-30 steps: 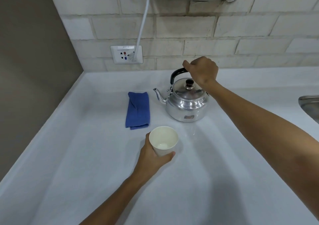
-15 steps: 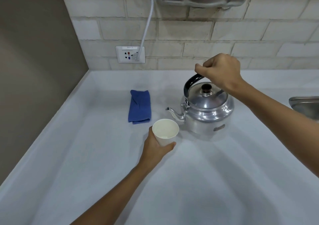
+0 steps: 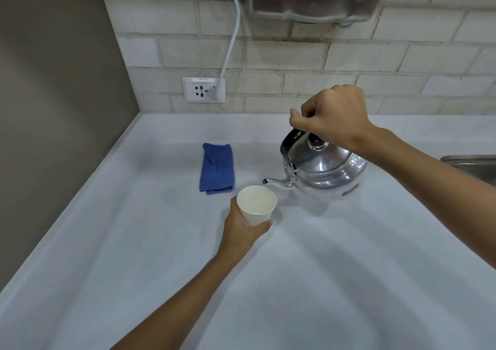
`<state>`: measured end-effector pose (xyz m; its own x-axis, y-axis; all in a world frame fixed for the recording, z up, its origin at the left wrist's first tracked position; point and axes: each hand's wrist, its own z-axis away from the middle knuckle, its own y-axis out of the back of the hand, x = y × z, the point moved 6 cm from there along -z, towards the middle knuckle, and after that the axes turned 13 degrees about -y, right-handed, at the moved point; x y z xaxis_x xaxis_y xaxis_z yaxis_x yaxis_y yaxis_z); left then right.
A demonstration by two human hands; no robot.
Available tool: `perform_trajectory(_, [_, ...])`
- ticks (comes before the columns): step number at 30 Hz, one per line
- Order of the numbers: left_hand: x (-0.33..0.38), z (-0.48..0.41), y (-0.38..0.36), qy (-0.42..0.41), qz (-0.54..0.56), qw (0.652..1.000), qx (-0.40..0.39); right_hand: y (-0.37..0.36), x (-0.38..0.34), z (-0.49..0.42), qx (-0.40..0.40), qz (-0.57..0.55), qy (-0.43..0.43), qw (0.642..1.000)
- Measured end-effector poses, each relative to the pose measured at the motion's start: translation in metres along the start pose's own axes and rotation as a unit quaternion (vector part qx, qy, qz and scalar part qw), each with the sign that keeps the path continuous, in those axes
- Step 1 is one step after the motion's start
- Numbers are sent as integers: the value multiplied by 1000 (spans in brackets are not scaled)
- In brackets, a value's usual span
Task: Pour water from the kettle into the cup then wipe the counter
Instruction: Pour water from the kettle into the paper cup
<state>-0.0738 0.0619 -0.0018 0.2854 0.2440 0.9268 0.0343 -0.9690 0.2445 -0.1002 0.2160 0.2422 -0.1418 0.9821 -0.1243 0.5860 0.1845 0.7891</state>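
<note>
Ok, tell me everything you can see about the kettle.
The kettle looks like polished silver metal: round and squat, with a domed lid topped by a dark knob, a thin curved spout and a black arched handle. The right hand has its grip closed on the handle, tipping it spout-down toward the cup. The spout tip sits just above the rim. No stream is visible.

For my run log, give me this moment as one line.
right hand: holds kettle tilted, spout over cup | left hand: steadies cup | water: none visible | cloth: untouched
</note>
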Motion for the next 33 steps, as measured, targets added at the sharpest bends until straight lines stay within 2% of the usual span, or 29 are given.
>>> perform_trajectory(7, [1,0,0,2,4,1000,-2,1,-10,2,3,38,50,998])
perform_trajectory(33, [2,1,0,5,-3,1000,-5,8,-20,2,1,73,94,993])
